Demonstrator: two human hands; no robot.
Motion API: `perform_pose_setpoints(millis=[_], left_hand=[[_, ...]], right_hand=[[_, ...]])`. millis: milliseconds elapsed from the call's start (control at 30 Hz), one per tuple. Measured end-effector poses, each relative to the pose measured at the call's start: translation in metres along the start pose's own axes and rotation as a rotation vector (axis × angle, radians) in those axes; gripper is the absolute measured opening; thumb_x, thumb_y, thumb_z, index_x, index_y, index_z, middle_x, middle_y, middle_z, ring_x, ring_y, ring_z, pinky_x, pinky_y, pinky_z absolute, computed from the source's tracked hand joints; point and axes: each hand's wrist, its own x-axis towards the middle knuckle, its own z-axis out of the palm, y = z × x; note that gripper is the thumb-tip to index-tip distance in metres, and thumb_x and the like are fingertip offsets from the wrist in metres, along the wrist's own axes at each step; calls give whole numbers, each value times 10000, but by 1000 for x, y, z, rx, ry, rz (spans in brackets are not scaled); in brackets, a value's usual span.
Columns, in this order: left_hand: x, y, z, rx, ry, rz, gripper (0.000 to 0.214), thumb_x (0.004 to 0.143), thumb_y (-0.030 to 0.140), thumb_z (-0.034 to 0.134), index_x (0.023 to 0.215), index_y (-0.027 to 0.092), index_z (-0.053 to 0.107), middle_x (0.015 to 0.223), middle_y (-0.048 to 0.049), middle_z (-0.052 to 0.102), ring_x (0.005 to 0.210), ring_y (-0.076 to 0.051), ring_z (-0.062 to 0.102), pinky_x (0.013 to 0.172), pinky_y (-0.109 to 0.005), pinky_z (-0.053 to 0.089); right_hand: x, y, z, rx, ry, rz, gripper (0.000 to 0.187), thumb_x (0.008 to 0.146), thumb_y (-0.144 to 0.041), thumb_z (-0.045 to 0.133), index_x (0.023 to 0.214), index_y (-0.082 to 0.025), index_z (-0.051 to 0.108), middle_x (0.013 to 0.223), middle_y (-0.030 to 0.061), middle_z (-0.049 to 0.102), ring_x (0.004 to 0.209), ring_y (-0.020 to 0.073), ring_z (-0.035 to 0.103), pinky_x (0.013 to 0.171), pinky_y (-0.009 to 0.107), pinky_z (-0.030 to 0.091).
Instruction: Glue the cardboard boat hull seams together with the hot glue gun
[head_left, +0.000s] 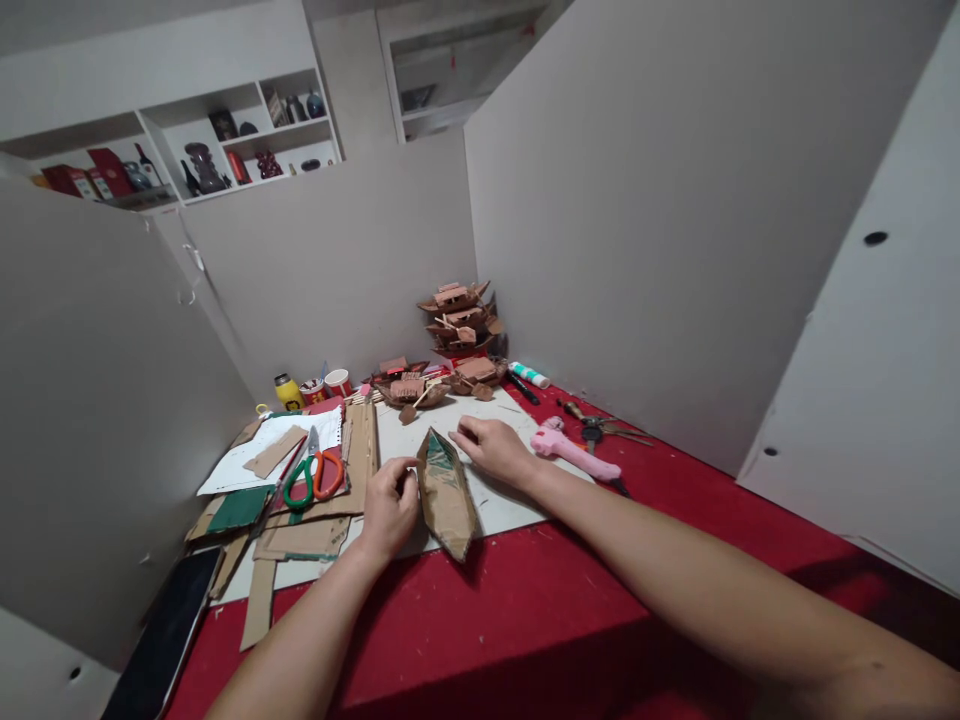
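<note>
A small cardboard boat (448, 497) with pointed ends lies in front of me near the edge of the white mat (491, 510); green print shows inside its far end. My left hand (390, 508) is at its left side, fingers curled and the fingertips on the boat's edge. To the right of the boat's far end is my right hand (491, 448), its fingers bent and pressed together. Whatever those fingers hold, if anything, is too small to make out. Scissors (315, 475) with green and orange handles lie on cardboard to the left.
Finished model boats (457, 320) are stacked at the back, others in front of them. A pink glue gun (576, 455) and pliers (619, 430) lie right. Cardboard pieces (307, 537), paper (225, 468), a yellow bottle (287, 392) and a dark tablet-like slab (165, 635) are left. Grey panels (637, 220) enclose the red tabletop.
</note>
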Motion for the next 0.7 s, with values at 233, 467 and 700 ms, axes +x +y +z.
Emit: perform_pose_setpoints(millis=[233, 467, 700], left_hand=[[0, -2, 1, -20, -19, 8, 245, 841, 142, 433, 919, 184, 660, 848, -41, 701, 785, -158, 638, 736, -265, 474], [-1, -2, 1, -17, -49, -18, 244, 841, 155, 443, 948, 180, 661, 811, -31, 704, 719, -153, 628, 686, -252, 459], [-2, -3, 3, -30, -83, -34, 242, 857, 183, 446, 965, 185, 663, 780, -29, 703, 712, -156, 635, 672, -247, 464]], right_hand=[[0, 0, 0, 6, -3, 4, 282, 890, -375, 462, 719, -186, 582, 645, 37, 604, 582, 146, 470, 593, 263, 283], [0, 1, 1, 30, -10, 6, 270, 884, -365, 471, 715, -185, 581, 639, 29, 602, 574, 137, 478, 584, 256, 282], [-1, 0, -1, 33, -2, 7, 268, 886, -360, 466, 711, -185, 568, 631, 24, 593, 575, 135, 480, 585, 254, 288]])
